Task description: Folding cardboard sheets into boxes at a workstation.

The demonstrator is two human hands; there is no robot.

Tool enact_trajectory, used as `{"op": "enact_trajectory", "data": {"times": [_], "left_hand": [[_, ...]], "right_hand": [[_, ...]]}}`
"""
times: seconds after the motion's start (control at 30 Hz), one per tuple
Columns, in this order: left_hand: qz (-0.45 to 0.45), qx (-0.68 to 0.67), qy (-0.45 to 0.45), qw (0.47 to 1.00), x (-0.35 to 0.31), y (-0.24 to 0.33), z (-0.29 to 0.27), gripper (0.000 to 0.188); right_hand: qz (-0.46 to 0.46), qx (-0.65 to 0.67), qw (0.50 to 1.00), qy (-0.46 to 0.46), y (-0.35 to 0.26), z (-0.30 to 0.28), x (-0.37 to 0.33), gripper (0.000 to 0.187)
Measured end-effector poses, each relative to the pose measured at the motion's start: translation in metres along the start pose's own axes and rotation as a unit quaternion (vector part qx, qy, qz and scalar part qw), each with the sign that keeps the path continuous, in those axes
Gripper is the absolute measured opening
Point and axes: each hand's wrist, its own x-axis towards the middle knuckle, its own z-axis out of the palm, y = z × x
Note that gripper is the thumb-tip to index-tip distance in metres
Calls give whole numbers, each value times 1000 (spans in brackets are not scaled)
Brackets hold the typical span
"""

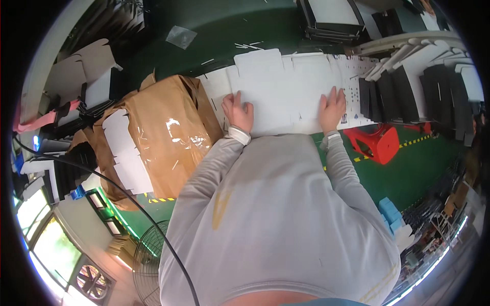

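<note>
A white die-cut cardboard sheet (286, 86) with tabs and slots lies flat in front of me on a surface of white printed card. My left hand (238, 112) rests at its left edge, thumb apart from the fingers. At the right side of the sheet my right hand (333, 108) lies with fingers pointing away from me and the thumb spread. Neither hand visibly grips anything. Just left of my left hand stands a large brown paper-wrapped bundle (173, 130) with shiny tape.
A white cut card piece (125, 150) leans on the bundle. Black and white folded cartons (398, 94) stand at the right, with more stacks (332, 18) at the far right. A red plastic stool (377, 144) stands on the green floor. A fan (148, 260) is at lower left.
</note>
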Motion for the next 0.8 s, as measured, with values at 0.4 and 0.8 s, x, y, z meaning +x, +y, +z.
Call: {"op": "enact_trajectory", "data": {"times": [0.4, 0.8], "left_hand": [[29, 48, 0, 998, -14, 15, -7, 53], [313, 66, -292, 901, -12, 33, 12, 63]], "right_hand": [[37, 115, 990, -67, 24, -23, 25, 56], [632, 477, 605, -84, 6, -46, -79, 37]]}}
